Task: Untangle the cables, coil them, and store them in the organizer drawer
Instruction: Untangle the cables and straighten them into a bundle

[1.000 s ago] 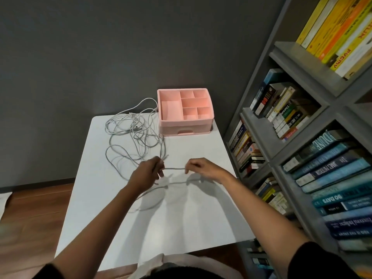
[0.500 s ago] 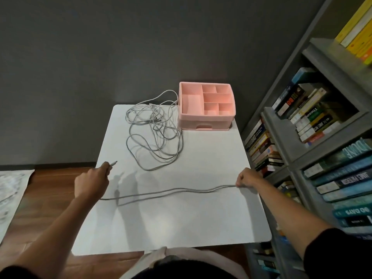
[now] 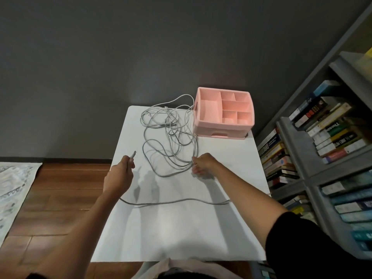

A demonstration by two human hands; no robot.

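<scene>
Pinching the cable end [image 3: 133, 154] in my left hand [image 3: 119, 174] at the table [image 3: 181, 228]'s left edge, I had my right hand [image 3: 204, 164] on the tangle [image 3: 169, 137] beside the organizer [image 3: 221, 127], grip unclear. Tugging hard could have tightened the knots.

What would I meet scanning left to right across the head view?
Patterned pale rug → left hand gripping a grey cable end → tangled grey cables → pink plastic organizer → grey bookshelf.
</scene>
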